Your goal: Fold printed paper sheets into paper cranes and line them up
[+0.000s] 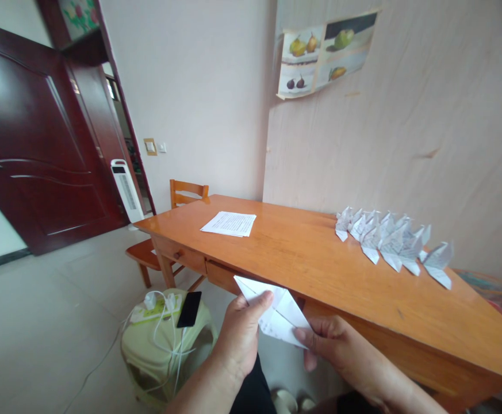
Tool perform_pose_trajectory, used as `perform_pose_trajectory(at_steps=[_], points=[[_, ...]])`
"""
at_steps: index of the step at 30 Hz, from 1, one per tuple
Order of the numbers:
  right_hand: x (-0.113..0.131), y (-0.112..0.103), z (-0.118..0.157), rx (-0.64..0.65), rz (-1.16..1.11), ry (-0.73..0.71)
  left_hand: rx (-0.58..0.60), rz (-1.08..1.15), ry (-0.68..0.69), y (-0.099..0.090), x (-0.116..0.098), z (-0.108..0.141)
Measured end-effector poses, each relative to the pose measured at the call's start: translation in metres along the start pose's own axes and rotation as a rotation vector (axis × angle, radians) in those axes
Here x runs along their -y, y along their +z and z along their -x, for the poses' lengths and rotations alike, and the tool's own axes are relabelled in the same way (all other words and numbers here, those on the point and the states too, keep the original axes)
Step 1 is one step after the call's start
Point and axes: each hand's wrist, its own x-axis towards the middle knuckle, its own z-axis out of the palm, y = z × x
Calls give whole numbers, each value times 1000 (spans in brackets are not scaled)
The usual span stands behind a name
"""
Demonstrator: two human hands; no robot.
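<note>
A folded sheet of white paper (279, 307) is held in front of the table edge, between my two hands. My left hand (244, 325) grips its left side, the thumb lying on top and the fingers hidden beneath. At the lower right corner, my right hand (326, 339) pinches the paper between thumb and fingers. Crease lines run across the paper, and faint print shows near its lower edge. On the right of the table stand several folded paper figures (391, 238) in rows. A stack of printed sheets (229, 223) lies flat on the left.
The orange wooden table (289, 247) stands against the wall, with a wooden chair (188, 192) at its far left end. Left of my legs, a pale plastic stool (147, 351) carries a phone (189, 309), a power strip (153, 310) and cables. A dark red door (35, 144) stands at left.
</note>
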Motion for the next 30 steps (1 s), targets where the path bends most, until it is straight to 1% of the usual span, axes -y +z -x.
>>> perform_pose_trajectory(at_steps=[2, 6, 11, 12, 14, 16, 17, 18, 20, 23, 26, 30], points=[[-1, -1, 0, -19, 20, -5, -22, 8, 17, -1, -3, -2], [-9, -5, 1, -29, 44, 51, -48, 24, 44, -7, -6, -8], [-25, -18, 4, -25, 104, 73, -85, 49, 93, -17, -12, -16], [-26, -20, 5, -43, 111, 74, -91, 51, 101, -18, -13, -17], [-26, -23, 5, -126, 112, 68, -89, 48, 105, -20, -15, -17], [-22, -21, 4, -216, 102, 45, -73, 42, 97, -18, -14, -16], [-19, -19, 3, -236, 91, 35, -61, 41, 92, -17, -13, -15], [-15, -16, 2, -236, 82, 30, -48, 42, 86, -15, -12, -14], [-9, -9, 0, -164, 54, 47, -26, 41, 70, -11, -8, -11], [-4, 2, -5, -79, 72, 18, -12, 28, 39, -7, -2, -7], [-7, 6, -7, -53, 54, -11, 10, 20, 33, -6, 0, -5], [-11, 5, -6, -48, 30, 21, 8, 15, 31, -8, -2, -6]])
